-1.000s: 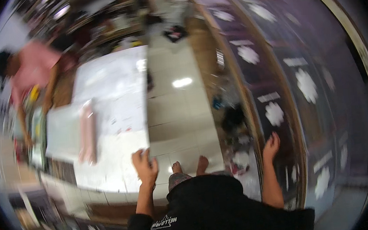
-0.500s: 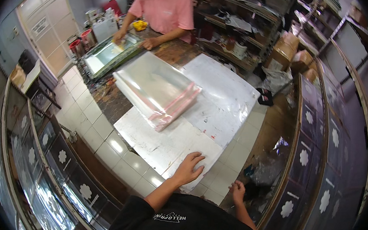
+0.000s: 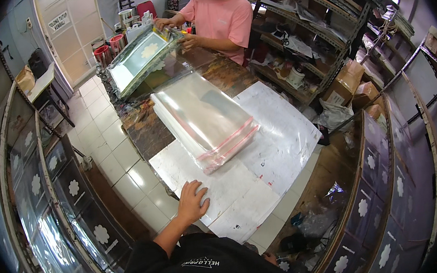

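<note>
My left hand point(image 3: 191, 205) rests at the near left edge of a white sheet point(image 3: 244, 196) on the table, fingers spread and nothing held. Beyond it lies a stack of clear plastic bags point(image 3: 204, 117) with pink strips along their near ends. Low beside my body, only a bit of my right hand point(image 3: 270, 258) shows; its fingers are hidden. At the far end, a person in a pink shirt point(image 3: 221, 19) holds a screen-printing frame point(image 3: 144, 57) tilted up, with a pale flower shape on its mesh. A clear sheet lies beneath it on the stained tabletop point(image 3: 139, 120).
Racks of printed clear sheets stand at left point(image 3: 87, 210) and right point(image 3: 361, 197). Red-rimmed cans point(image 3: 102, 55) sit behind the frame. Metal shelves point(image 3: 303, 40) and cardboard boxes point(image 3: 346, 81) are at the far right. Crumpled plastic point(image 3: 316, 208) lies low at right.
My left hand has moved left along the sheet's near edge. My right hand has drawn back beside my body. The other person has raised the frame's near side. The view has shifted slightly.
</note>
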`<state>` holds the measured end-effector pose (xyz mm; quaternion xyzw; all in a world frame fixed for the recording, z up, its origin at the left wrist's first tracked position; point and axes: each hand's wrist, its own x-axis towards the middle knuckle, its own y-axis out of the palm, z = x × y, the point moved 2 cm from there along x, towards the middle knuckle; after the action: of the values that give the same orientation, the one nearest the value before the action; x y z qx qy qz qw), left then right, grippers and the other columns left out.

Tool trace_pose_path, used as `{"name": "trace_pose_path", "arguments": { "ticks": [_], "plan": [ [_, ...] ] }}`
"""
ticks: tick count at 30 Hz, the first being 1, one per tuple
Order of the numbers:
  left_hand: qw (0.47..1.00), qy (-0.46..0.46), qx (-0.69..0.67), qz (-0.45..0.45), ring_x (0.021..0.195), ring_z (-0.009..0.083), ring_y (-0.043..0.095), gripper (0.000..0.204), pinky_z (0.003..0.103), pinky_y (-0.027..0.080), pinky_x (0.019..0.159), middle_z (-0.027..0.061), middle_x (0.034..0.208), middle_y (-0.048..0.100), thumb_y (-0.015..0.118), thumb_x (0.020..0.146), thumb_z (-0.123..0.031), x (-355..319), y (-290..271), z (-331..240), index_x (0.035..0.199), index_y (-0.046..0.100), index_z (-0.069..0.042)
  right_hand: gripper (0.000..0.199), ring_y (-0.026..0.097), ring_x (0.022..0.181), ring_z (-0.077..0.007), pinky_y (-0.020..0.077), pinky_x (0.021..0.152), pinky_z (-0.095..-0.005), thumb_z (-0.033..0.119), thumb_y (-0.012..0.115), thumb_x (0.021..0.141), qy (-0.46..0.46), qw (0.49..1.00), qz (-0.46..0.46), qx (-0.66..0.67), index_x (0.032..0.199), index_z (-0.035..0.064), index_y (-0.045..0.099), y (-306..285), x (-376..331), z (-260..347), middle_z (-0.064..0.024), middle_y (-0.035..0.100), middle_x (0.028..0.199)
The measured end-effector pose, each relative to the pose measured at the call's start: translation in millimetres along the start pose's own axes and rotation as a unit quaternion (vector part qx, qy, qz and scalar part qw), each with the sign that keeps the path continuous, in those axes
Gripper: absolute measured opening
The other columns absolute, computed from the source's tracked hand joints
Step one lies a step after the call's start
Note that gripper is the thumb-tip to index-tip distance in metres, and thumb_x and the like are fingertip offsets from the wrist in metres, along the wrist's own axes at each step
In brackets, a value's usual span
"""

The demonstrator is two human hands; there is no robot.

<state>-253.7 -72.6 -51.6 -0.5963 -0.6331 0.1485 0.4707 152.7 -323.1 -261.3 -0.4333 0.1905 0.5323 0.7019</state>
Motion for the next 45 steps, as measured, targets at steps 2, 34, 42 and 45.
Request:
{"name": "trace_pose_path", "arguments": {
  "ticks": [2, 34, 42, 45],
  "plan": [
    [1.000, -0.012, 0.001, -0.015, 0.125, 0.0375, 0.050, 0.037, 0.056, 0.034, 0.112, 0.0175, 0.125, 0.056, 0.074, 0.077, -0.020, 0, 4, -1, 0.110, 0.066, -0.007, 0.031, 0.072, 0.073, -0.0281, 0.0577, 0.061, -0.0362, 0.011, 0.060, 0.092, -0.006, 1.000, -0.009, -0.011, 0.118, -0.0062, 0.061, 5, -3, 9, -0.0170, 0.068, 0.093],
    [0.962, -0.049, 0.106, -0.249, 0.137, 0.0426, 0.035, 0.087, 0.052, 0.027, 0.114, 0.0248, 0.148, 0.035, 0.077, 0.078, -0.014, 202, -90, 86, 0.150, 0.032, -0.005, 0.035, 0.072, 0.078, -0.0270, 0.0552, 0.061, -0.0376, 0.014, 0.062, 0.093, -0.008, 0.999, -0.012, 0.035, 0.123, -0.0029, 0.057, 0, 7, 41, -0.0142, 0.066, 0.100],
    [0.958, 0.099, 0.269, 0.012, 0.138, 0.0367, 0.040, 0.063, 0.054, 0.025, 0.117, 0.0204, 0.144, 0.048, 0.072, 0.083, -0.020, 267, -32, 113, 0.140, 0.049, -0.010, 0.037, 0.072, 0.079, -0.0267, 0.0554, 0.062, -0.0358, 0.016, 0.060, 0.095, 0.051, 0.992, -0.018, 0.115, 0.127, -0.0026, 0.057, 0, 8, -2, -0.0140, 0.066, 0.104],
    [0.943, 0.218, 0.252, -0.003, 0.110, 0.0301, 0.058, 0.026, 0.050, 0.038, 0.102, 0.0147, 0.108, 0.064, 0.065, 0.085, -0.017, 267, -12, 69, 0.109, 0.065, -0.006, 0.029, 0.072, 0.081, -0.0275, 0.0574, 0.066, -0.0370, 0.012, 0.058, 0.096, 0.050, 0.984, -0.057, 0.161, 0.119, -0.0044, 0.059, 5, 1, -21, -0.0144, 0.067, 0.098]
  ]
}}
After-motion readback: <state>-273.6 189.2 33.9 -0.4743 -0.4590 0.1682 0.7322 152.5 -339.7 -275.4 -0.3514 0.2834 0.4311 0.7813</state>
